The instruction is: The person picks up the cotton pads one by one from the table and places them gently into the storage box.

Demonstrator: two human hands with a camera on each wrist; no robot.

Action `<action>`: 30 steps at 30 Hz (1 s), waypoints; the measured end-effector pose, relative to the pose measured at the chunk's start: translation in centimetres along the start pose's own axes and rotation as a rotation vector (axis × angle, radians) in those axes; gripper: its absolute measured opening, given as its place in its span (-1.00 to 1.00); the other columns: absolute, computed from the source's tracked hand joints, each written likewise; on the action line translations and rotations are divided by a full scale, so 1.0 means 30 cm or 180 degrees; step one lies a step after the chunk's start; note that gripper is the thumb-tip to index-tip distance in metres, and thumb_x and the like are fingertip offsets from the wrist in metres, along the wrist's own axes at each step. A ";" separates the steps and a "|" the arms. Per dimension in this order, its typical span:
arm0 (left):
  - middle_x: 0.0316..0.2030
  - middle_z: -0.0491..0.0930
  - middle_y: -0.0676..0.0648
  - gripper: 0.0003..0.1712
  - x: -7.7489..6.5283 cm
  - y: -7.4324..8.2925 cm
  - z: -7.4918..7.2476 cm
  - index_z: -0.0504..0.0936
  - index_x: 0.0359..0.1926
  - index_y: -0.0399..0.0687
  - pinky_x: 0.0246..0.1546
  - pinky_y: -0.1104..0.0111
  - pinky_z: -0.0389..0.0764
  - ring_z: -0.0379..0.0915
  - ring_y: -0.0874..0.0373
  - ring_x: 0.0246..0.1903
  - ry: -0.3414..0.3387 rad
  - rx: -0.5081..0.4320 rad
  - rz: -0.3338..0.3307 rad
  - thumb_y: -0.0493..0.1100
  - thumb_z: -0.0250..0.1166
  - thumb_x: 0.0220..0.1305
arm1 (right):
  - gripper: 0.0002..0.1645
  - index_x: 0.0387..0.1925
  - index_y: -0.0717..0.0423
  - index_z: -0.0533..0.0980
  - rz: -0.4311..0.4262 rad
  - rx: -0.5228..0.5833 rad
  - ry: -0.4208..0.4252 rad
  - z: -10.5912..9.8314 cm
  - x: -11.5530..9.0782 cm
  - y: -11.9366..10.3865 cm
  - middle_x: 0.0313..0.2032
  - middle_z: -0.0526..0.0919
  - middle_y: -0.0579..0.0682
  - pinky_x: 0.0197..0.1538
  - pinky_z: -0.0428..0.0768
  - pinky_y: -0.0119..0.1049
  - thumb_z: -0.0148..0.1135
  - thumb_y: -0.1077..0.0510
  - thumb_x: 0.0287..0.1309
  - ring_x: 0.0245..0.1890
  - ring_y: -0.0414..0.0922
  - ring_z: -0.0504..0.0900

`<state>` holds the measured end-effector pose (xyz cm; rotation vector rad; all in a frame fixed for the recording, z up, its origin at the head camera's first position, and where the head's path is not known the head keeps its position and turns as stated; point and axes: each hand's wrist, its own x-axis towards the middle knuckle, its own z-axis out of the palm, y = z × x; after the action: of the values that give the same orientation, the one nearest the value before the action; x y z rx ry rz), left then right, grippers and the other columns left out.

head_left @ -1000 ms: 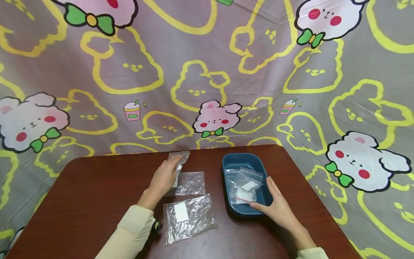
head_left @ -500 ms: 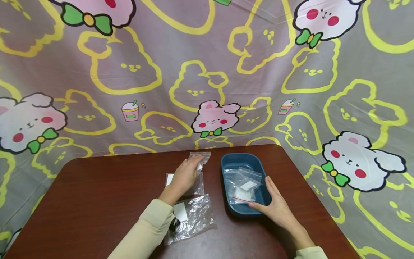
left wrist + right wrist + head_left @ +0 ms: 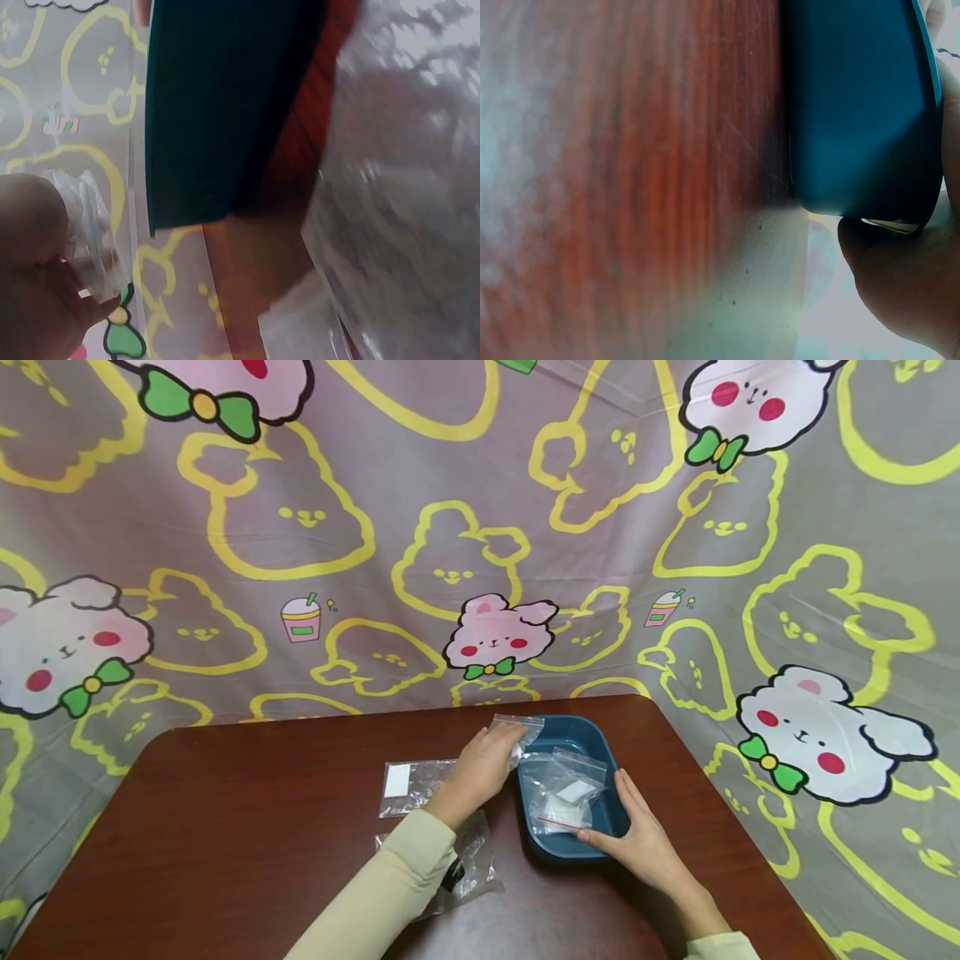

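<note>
My left hand (image 3: 483, 768) pinches a small clear zip bag (image 3: 527, 727) at the left rim of the blue plastic bin (image 3: 581, 731). In the left wrist view, the thumb and fingers (image 3: 34, 277) grip that bag (image 3: 94, 236), beside the bin's dark wall (image 3: 217, 120). Several clear zip bags (image 3: 570, 789) with white pieces inside lie in the bin. My right hand (image 3: 652, 843) holds the bin's near right corner, thumb at the front rim and fingers along the side. The right wrist view shows this grip on the bin (image 3: 862, 112) closely.
A flat zip bag with a white label (image 3: 397, 781) lies on the brown table (image 3: 247, 827). Nearer, a larger clear bag (image 3: 476, 860) is partly hidden beneath my left forearm. A patterned curtain (image 3: 360, 527) stands behind the table and along its right side.
My left hand has carried the small zip bag rightward, from above the flat bag to the bin's left rim. The right hand has kept its place on the bin.
</note>
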<state>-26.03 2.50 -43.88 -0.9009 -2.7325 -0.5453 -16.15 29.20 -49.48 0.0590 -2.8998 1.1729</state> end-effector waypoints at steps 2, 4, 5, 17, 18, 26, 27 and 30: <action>0.26 0.54 -0.08 -0.46 0.014 0.025 0.006 0.51 0.33 -0.09 0.34 0.03 0.36 0.39 0.08 0.31 -0.0071 0.0061 0.0023 -0.39 0.25 0.34 | 0.49 0.59 0.18 -0.14 -0.0005 0.0003 0.0002 0.001 0.000 0.001 0.58 -0.15 0.20 0.38 0.12 0.38 0.53 -0.35 -0.08 0.53 0.23 -0.07; 0.27 0.54 -0.06 -0.45 0.025 0.049 0.013 0.51 0.33 -0.08 0.34 0.04 0.37 0.39 0.09 0.31 -0.0106 0.0121 0.0075 -0.37 0.27 0.34 | 0.49 0.59 0.18 -0.14 -0.0015 -0.0005 0.0012 0.001 -0.001 0.001 0.58 -0.15 0.20 0.38 0.12 0.38 0.53 -0.36 -0.08 0.53 0.23 -0.07; 0.27 0.54 -0.05 -0.46 0.030 0.061 0.017 0.51 0.33 -0.07 0.33 0.04 0.37 0.39 0.09 0.30 -0.0113 0.0145 0.0108 -0.35 0.28 0.34 | 0.49 0.59 0.18 -0.13 -0.0026 -0.0003 0.0018 0.001 -0.002 0.001 0.58 -0.15 0.20 0.38 0.12 0.38 0.53 -0.35 -0.08 0.53 0.23 -0.06; 0.31 0.49 -0.01 -0.51 0.069 0.181 0.062 0.47 0.37 0.01 0.34 0.08 0.37 0.33 0.07 0.35 -0.0252 0.0389 0.0366 -0.23 0.20 0.46 | 0.45 0.59 0.20 -0.12 -0.0144 0.0032 0.0068 -0.001 -0.005 -0.012 0.57 -0.14 0.22 0.38 0.13 0.37 0.55 -0.29 -0.05 0.52 0.24 -0.06; 0.31 0.49 -0.01 -0.51 0.072 0.188 0.065 0.48 0.37 0.02 0.34 0.08 0.38 0.34 0.07 0.35 -0.0259 0.0422 0.0389 -0.22 0.21 0.46 | 0.45 0.59 0.20 -0.12 -0.0155 0.0046 0.0070 -0.001 -0.006 -0.012 0.57 -0.14 0.22 0.38 0.13 0.37 0.55 -0.28 -0.05 0.52 0.24 -0.06; 0.36 0.44 0.03 -0.52 0.088 0.233 0.076 0.44 0.42 0.08 0.37 0.10 0.34 0.28 0.10 0.39 -0.0435 0.0529 0.0401 -0.19 0.09 0.55 | 0.45 0.58 0.25 -0.11 -0.0156 0.0054 0.0055 0.000 -0.004 -0.009 0.57 -0.14 0.24 0.39 0.12 0.36 0.55 -0.28 -0.05 0.52 0.25 -0.06; 0.37 0.43 0.04 -0.52 0.089 0.237 0.078 0.43 0.42 0.09 0.37 0.10 0.33 0.27 0.10 0.39 -0.0448 0.0546 0.0405 -0.19 0.08 0.55 | 0.45 0.57 0.25 -0.11 -0.0156 0.0047 0.0057 0.000 -0.003 -0.008 0.57 -0.14 0.24 0.39 0.12 0.36 0.54 -0.29 -0.05 0.52 0.25 -0.06; 0.37 0.42 0.05 -0.51 0.091 0.248 0.085 0.41 0.43 0.10 0.37 0.11 0.34 0.27 0.11 0.39 -0.0482 0.0611 0.0445 -0.21 0.09 0.55 | 0.46 0.57 0.26 -0.11 -0.0156 0.0050 0.0054 0.002 -0.002 -0.007 0.57 -0.14 0.24 0.39 0.12 0.36 0.54 -0.29 -0.05 0.52 0.26 -0.06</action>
<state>-23.88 10.51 -43.27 -1.1124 -2.7648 -0.1922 -16.09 29.01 -49.39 0.1190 -2.8573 1.1824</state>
